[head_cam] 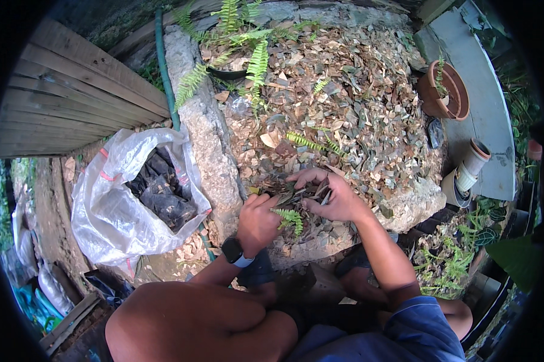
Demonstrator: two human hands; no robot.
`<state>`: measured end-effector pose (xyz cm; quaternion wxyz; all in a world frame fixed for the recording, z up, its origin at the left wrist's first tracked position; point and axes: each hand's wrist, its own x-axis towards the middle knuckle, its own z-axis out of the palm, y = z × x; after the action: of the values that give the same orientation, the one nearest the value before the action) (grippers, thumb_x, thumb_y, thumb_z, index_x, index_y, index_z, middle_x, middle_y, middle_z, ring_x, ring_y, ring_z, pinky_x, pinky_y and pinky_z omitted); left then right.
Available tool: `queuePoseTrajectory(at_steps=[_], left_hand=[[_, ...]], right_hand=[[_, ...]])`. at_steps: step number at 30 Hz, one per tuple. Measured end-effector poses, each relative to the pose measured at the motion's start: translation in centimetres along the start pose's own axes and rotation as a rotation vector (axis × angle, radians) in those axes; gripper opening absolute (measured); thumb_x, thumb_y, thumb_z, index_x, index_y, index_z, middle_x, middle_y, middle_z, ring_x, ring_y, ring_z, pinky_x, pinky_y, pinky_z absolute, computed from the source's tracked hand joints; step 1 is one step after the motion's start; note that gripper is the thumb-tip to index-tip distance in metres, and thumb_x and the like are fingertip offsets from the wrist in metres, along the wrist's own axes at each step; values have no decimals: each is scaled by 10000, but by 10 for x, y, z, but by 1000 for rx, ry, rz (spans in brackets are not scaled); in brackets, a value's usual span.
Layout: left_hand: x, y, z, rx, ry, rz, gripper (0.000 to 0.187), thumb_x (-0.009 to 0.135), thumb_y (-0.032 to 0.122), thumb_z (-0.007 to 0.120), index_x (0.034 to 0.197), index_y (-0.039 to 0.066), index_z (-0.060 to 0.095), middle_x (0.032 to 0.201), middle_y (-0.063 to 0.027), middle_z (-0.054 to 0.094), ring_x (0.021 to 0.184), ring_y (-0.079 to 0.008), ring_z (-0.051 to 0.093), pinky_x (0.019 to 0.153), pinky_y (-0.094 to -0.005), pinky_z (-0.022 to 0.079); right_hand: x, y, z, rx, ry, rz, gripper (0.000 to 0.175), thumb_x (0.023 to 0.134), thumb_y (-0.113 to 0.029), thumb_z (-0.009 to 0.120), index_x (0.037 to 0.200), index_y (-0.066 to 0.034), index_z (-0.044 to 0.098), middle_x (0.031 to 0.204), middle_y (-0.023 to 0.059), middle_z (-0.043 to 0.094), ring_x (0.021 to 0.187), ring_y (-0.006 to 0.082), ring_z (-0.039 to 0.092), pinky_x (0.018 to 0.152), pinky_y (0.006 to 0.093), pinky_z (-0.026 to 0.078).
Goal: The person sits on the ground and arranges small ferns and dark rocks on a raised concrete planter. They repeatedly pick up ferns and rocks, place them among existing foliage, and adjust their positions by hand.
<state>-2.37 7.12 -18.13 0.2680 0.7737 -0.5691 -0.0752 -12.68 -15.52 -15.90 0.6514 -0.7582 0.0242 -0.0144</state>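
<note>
My left hand [259, 221], with a dark smartwatch [232, 250] on its wrist, is at the near edge of a bed of dry leaf litter [353, 99]. Its fingers are bent against the litter beside a small green fern frond [291, 219]; what they touch is partly hidden. Just to the right, my right hand [333, 194] curves its thumb and fingers around a clump of dry dark leaves [316, 191]. Farther up the bed lie small fern fronds [304, 140] among the leaf pieces.
A white woven plastic sack [104, 212] holding dark plastic stands left of a rough stone edge [206, 145]. A green hose [165, 68] and wooden planks [86, 86] lie beyond. Terracotta pot [455, 97] and stacked pots [466, 176] are at the right; a potted fern [257, 63] stands at the top.
</note>
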Motion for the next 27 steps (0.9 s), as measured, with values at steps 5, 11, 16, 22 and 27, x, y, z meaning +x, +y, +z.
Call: queuePoseTrajectory(at_steps=[5, 11, 16, 22, 27], left_hand=[[0, 0, 2, 9, -22, -6, 71, 643, 173, 794, 673, 127, 749, 1039, -16, 710, 962, -214, 629, 831, -396, 463], [0, -2, 7, -23, -45, -23, 21, 660, 134, 758, 665, 123, 741, 1046, -10, 707, 964, -213, 631, 842, -397, 470], [1, -2, 7, -15, -28, -35, 8, 666, 115, 738, 660, 119, 735, 1043, -1, 702, 950, -212, 635, 844, -392, 472], [1, -3, 6, -30, -56, -74, 27, 649, 121, 762, 666, 118, 741, 990, -2, 681, 942, -215, 637, 833, -392, 469], [4, -3, 9, -44, -26, -46, 57, 671, 123, 787, 714, 128, 751, 954, 0, 651, 910, -220, 621, 814, -395, 464]], right_hand=[[13, -14, -3, -372, -180, 19, 271, 885, -31, 721, 1148, -69, 671, 1141, 113, 720, 1109, 355, 692, 945, 451, 553], [23, -13, 6, -745, -290, 3, 282, 856, -80, 705, 1137, -96, 698, 1039, 92, 692, 1046, 364, 682, 898, 468, 557], [27, -14, 22, -897, -168, -58, 389, 824, -64, 743, 1207, -123, 708, 1144, 70, 681, 1130, 323, 663, 942, 446, 559], [20, -36, -10, -411, -124, 55, 448, 865, 11, 755, 1291, -103, 682, 1318, 102, 678, 1251, 370, 619, 1014, 479, 536], [20, -12, 12, -635, -148, 52, 295, 903, 0, 685, 1186, -81, 711, 1111, 72, 722, 1195, 335, 653, 919, 517, 536]])
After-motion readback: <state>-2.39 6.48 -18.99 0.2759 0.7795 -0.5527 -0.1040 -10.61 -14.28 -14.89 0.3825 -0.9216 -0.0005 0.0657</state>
